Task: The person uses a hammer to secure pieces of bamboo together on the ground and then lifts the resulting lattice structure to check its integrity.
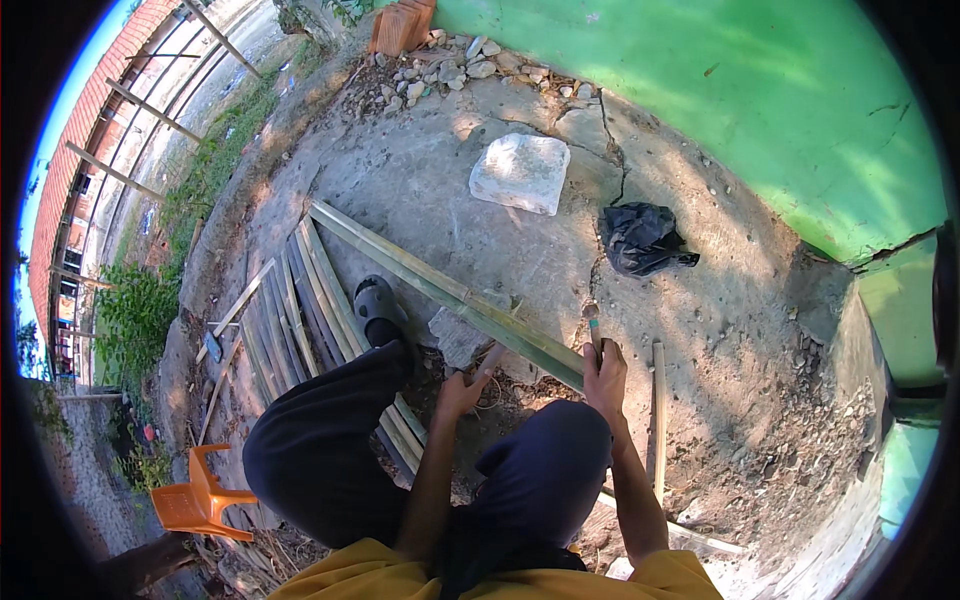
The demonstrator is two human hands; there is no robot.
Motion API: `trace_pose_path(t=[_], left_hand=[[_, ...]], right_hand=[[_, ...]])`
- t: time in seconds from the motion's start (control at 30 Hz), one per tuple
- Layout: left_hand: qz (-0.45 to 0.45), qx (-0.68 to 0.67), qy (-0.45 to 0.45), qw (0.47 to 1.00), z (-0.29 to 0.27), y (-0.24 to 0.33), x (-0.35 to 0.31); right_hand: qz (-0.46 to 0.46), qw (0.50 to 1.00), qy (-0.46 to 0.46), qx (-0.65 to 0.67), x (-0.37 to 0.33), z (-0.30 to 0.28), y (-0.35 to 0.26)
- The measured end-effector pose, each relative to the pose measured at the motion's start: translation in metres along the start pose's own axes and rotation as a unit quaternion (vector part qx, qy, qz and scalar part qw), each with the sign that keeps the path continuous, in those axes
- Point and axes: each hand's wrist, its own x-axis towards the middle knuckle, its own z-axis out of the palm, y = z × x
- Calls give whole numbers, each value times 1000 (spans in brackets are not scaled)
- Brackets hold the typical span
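Observation:
A long split bamboo piece [440, 285] slants from the upper left to my right hand. My right hand [605, 385] is closed round the dark handle of a short tool [592, 322] with a teal band and a brownish tip; the tool's kind is unclear. The hand is at the bamboo's near end. My left hand [460, 394] is low beside the bamboo, one finger stretched out and the others partly curled; I see nothing held in it. A flat grey stone [456, 338] sits under the bamboo, next to my dark clog [376, 302].
Several bamboo strips [275, 325] lie at left, near an orange plastic chair [200, 495]. Ahead are a pale stone block [520, 172], a black plastic bag [643, 240] and rubble [450, 70]. A green wall [750, 100] borders the right. Another strip [659, 420] lies beside my right arm.

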Motion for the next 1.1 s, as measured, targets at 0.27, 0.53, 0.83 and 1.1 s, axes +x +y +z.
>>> trace_pose_path(t=[0.27, 0.53, 0.83, 1.1], left_hand=[[19, 13, -40, 999, -11, -7, 5], [27, 12, -58, 998, -33, 9, -7], [146, -8, 22, 989, -23, 54, -20], [-123, -482, -321, 806, 37, 22, -21]], right_hand=[[44, 991, -119, 38, 5, 37, -39], [-65, 988, -139, 13, 46, 70, -53], [-46, 991, -114, -47, 35, 74, -24], [31, 986, -155, -46, 51, 56, -37]])
